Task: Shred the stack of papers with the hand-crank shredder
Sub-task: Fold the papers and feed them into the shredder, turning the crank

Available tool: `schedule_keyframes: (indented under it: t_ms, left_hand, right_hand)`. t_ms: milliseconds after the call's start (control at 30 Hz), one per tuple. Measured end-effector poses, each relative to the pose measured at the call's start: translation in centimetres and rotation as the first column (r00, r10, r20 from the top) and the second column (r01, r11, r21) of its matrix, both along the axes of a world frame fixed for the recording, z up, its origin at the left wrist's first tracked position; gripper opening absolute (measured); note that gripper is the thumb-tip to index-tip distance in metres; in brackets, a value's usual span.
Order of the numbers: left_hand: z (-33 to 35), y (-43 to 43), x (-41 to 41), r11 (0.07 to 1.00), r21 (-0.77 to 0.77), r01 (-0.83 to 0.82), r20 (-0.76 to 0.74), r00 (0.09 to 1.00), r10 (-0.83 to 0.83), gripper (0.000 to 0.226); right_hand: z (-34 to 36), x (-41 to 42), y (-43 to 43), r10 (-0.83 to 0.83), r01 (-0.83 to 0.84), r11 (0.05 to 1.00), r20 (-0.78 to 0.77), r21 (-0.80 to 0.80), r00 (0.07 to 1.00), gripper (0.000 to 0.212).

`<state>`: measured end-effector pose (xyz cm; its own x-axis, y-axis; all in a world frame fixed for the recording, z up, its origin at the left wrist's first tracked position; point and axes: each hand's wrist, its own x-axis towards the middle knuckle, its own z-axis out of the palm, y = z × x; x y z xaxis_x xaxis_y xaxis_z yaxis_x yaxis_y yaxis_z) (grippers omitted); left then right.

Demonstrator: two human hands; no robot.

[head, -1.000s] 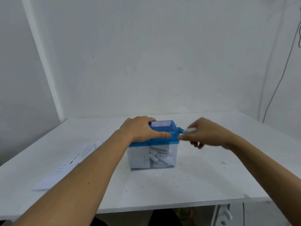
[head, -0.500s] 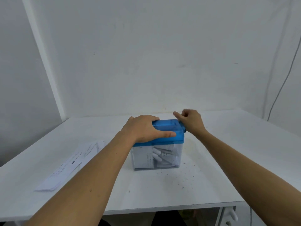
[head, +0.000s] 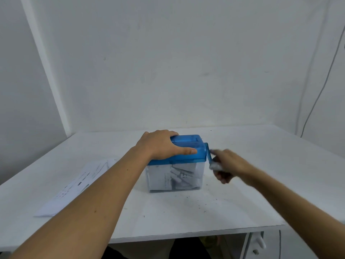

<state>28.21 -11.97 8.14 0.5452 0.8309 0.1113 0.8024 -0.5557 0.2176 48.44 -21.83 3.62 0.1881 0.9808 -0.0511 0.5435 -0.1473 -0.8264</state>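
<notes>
Plain room, perhaps an office, white desk (head: 242,212), white walls (head: 186,62)

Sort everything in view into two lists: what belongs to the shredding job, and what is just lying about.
Job in hand:
hand-crank shredder, held by the left hand
crank handle, gripped by the right hand
clear bin holding shreds
stack of papers on the table

Lying about:
wall cable
dark specks on the tabletop
drawer knob below

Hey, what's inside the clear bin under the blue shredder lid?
White paper pieces, some with faint print, lie piled inside the clear bin. The blue lid and the left hand holding it cover the top, so the cutters are hidden.
</notes>
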Motion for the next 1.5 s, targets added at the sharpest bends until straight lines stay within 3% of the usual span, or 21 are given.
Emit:
schedule_keyframes:
  t_ms: [67, 167, 333, 500, 600, 700, 833, 1033, 1100, 1167, 1233, 1300, 1400, 1500]
  left_hand:
    - [0.1, 0.0, 0.0, 1.000, -0.003, 0.004, -0.001, 1.000, -0.004, 0.087]
    - [-0.1, 0.0, 0.0, 1.000, 0.005, 0.011, 0.003, 1.000, -0.011, 0.083]
    - [-0.1, 0.2, 0.0, 1.000, 0.004, 0.006, 0.010, 1.000, -0.006, 0.092]
    - [0.2, 0.3, 0.1, 0.999, -0.026, 0.023, -0.023, 0.999, -0.024, 0.086]
    - [0.3, 0.9, 0.2, 0.998, -0.061, 0.025, -0.071, 0.997, -0.029, 0.097]
    - [1.7, 1.9, -0.5, 0.966, -0.249, 0.072, 0.107, 0.993, -0.047, 0.120]
    - [4.2, 4.1, -4.6, 0.944, -0.301, 0.133, 0.372, 0.928, -0.012, 0.088]
    - [2.9, 7.0, -16.1, 0.921, -0.387, -0.050, 0.491, 0.834, 0.251, 0.051]
    - [1.2, 7.3, -19.6, 0.905, -0.385, -0.179, 0.385, 0.860, 0.334, 0.052]
    - [-1.0, 7.7, -22.5, 0.873, -0.357, -0.333, 0.148, 0.902, 0.405, 0.064]
    - [-3.4, 7.7, -24.1, 0.820, -0.361, -0.444, -0.093, 0.892, 0.442, 0.084]
    - [-5.6, 7.4, -25.1, 0.766, -0.380, -0.518, -0.243, 0.855, 0.458, 0.098]
    - [-7.6, 6.7, -25.2, 0.781, -0.286, -0.555, -0.329, 0.822, 0.464, 0.081]
    - [-8.2, 6.6, -25.1, 0.791, -0.265, -0.551, -0.239, 0.832, 0.500, 0.062]
  right_hand:
    - [3.4, 0.9, -0.8, 0.073, -0.071, 0.997, -0.065, 0.030, 0.995, 0.036]
    - [7.0, 1.7, -0.2, 0.137, -0.137, 0.991, 0.125, -0.001, 0.983, 0.049]
    - [7.1, 2.1, 4.7, -0.127, 0.084, 0.969, 0.174, 0.234, 0.976, 0.044]
    - [4.4, 1.3, 9.3, -0.236, 0.164, 0.963, 0.369, 0.216, 0.899, 0.034]
    - [4.7, -0.3, 10.3, -0.297, 0.192, 0.940, 0.396, 0.283, 0.869, 0.029]
    - [6.2, -2.8, 10.9, -0.278, 0.140, 0.925, 0.377, 0.352, 0.884, 0.024]
    - [8.2, -7.0, 11.1, -0.182, 0.030, 0.926, 0.375, 0.377, 0.909, 0.025]
    - [8.7, -15.3, 10.5, -0.044, -0.164, 0.899, 0.454, 0.407, 0.890, 0.021]
    - [7.9, -17.9, 10.5, 0.023, -0.222, 0.890, 0.449, 0.397, 0.893, 0.023]
    - [6.5, -20.7, 10.9, 0.101, -0.284, 0.885, 0.444, 0.369, 0.890, 0.023]
    - [4.5, -23.2, 11.4, 0.179, -0.342, 0.896, 0.473, 0.284, 0.863, 0.023]
    - [1.9, -25.6, 12.0, 0.263, -0.389, 0.908, 0.512, 0.155, 0.818, 0.023]
    - [-2.4, -28.1, 13.4, 0.317, -0.371, 0.929, 0.499, 0.010, 0.807, 0.026]
    - [-4.9, -29.4, 14.3, 0.317, -0.337, 0.940, 0.478, -0.046, 0.819, 0.030]
